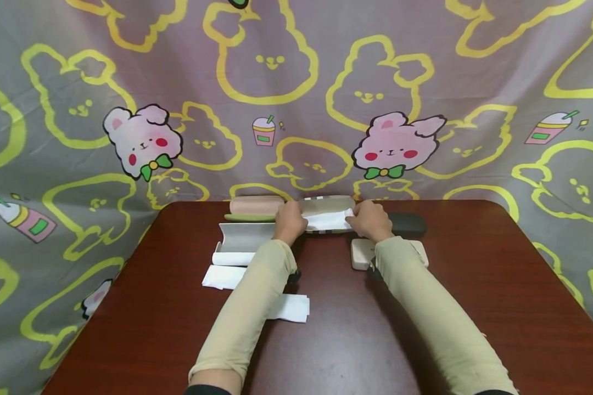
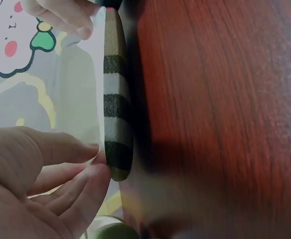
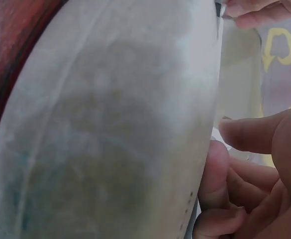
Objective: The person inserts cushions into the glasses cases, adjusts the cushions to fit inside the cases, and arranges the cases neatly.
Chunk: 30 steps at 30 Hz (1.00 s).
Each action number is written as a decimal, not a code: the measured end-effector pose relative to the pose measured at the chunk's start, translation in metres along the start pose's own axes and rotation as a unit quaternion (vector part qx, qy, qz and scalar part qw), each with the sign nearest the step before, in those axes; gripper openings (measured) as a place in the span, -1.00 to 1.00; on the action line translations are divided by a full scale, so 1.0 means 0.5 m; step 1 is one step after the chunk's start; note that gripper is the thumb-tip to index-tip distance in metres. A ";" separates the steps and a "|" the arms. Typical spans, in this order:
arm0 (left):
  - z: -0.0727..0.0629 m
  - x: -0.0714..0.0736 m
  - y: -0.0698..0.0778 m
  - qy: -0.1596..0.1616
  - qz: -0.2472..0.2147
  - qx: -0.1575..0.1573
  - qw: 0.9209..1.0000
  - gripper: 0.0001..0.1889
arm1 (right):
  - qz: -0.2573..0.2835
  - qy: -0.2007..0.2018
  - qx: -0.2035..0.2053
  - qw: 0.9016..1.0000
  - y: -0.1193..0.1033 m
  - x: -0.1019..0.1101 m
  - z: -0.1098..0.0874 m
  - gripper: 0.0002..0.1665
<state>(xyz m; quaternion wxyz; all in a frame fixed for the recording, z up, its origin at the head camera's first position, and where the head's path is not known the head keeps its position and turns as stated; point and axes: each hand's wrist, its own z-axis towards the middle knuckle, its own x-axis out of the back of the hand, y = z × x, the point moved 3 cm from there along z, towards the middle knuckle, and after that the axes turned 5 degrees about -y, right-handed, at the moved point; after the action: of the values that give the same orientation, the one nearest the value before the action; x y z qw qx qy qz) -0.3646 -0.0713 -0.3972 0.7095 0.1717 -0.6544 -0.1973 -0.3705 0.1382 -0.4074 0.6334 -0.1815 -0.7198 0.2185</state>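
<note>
An open glasses case with a striped outside [image 2: 117, 104] and a beige lining stands at the back of the table. Across its lower half lies a white cloth [image 1: 328, 220], its edge running along the case's front rim. My left hand [image 1: 289, 222] pinches the cloth at the left end between thumb and fingertips. At the opposite end my right hand [image 1: 371, 220] pinches the cloth's right corner, fingers curled by the rim. In the right wrist view a pale case [image 3: 110, 119] fills much of the picture and hides part of the striped one.
Left of the striped case are an open pink and green case [image 1: 257, 206] and an open white case [image 1: 247, 238]. Folded white cloths [image 1: 224, 276] lie nearer. On the right are a black case [image 1: 409, 224] and a closed cream case [image 1: 362, 254]. A patterned curtain [image 1: 296, 120] hangs behind.
</note>
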 end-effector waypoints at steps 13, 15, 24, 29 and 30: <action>-0.002 -0.010 0.014 -0.075 0.033 -0.058 0.995 -0.74 | -0.051 0.035 0.046 0.997 -0.021 0.015 -0.013 -0.68; -0.004 -0.014 0.013 -0.083 0.036 -0.060 0.994 -0.86 | -0.055 0.032 0.066 0.996 -0.026 0.013 -0.011 -0.34; -0.009 -0.028 0.005 -0.071 0.056 -0.076 0.993 -0.93 | -0.115 -0.056 0.104 0.986 -0.035 -0.005 0.012 0.40; -0.012 -0.029 0.006 -0.038 0.056 -0.081 0.994 -0.87 | -0.138 -0.065 0.104 0.983 -0.033 -0.007 0.011 0.47; -0.013 -0.027 0.007 -0.025 0.060 -0.084 0.994 -0.84 | -0.140 -0.061 0.107 0.982 -0.034 -0.007 0.010 0.46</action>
<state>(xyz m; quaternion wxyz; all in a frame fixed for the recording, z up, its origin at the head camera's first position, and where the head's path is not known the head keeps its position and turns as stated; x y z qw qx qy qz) -0.3590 -0.0614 -0.4077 0.7153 0.0670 -0.6621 -0.2131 -0.3746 0.1216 -0.4015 0.6282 0.0039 -0.7479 0.2145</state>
